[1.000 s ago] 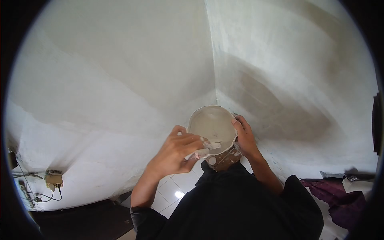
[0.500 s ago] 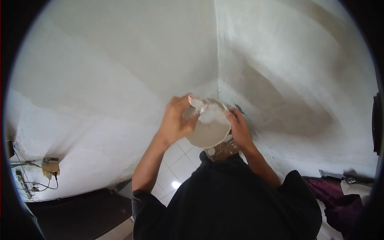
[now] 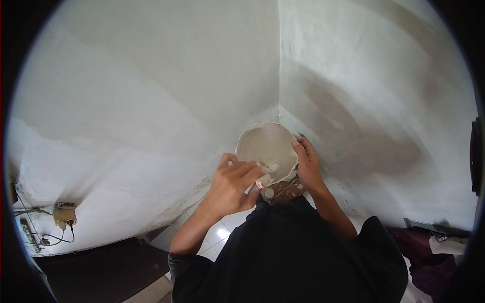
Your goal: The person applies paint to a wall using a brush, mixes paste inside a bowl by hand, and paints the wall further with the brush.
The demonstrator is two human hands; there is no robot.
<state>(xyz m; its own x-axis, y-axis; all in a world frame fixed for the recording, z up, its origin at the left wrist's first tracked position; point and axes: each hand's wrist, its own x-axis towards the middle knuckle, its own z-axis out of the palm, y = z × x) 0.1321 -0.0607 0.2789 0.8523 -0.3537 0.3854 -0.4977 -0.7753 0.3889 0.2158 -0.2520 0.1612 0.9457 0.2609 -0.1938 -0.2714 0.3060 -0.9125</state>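
A round pale bowl (image 3: 268, 144) with an uneven, crusted rim is held in front of me near the wall corner. My right hand (image 3: 308, 164) is closed on its right rim, thumb over the edge. Over the near left part of the bowl, my left hand (image 3: 233, 188) pinches a small, paste-smeared piece (image 3: 263, 182) that shows some pink; its kind is unclear. White paste (image 3: 273, 167) shows by the left fingertips, inside the near side of the bowl. Parts of the left fingers are hidden by the hand itself.
Two patchy whitish walls (image 3: 151, 76) meet in a corner ahead. Under the bowl is a brown, white-spotted surface (image 3: 285, 192). A socket box (image 3: 64, 214) with plugs and cables hangs at left above a dark panel (image 3: 106, 270). Maroon cloth (image 3: 432, 272) lies at right, and white floor tiles (image 3: 236, 220) show below.
My left hand has moved from the bowl's far left side down to its near side, carrying the small piece. The white paste inside the bowl now appears nearer me. My right hand still grips the rim.
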